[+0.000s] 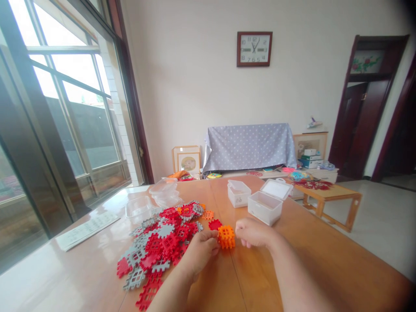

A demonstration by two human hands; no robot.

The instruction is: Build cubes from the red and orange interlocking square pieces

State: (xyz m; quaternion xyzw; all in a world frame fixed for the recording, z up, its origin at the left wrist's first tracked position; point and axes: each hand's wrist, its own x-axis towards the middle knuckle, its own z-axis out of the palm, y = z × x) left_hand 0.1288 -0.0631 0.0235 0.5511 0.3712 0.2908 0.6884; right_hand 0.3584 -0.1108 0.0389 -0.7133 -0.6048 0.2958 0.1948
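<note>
A small stack of orange toothed plastic building tiles [226, 236] stands on the wooden table. My left hand [204, 249] is closed at its left side, fingertips against the tiles. On the other side, my right hand [255, 232] has its fingers curled in, close to the stack's right edge; whether anything is inside them is hidden. Just behind the stack lies a red tile [215, 224], and farther back an orange tile [208, 215]. To the left of my left hand spreads a heap of red and grey tiles [169, 242].
Beyond my right hand stand two white plastic boxes, an open one [264, 212] with its lid back and another [238, 195]. Clear containers [139, 209] sit behind the heap. A printed sheet [87, 229] lies at the left. A low wooden table [338, 200] is off to the right.
</note>
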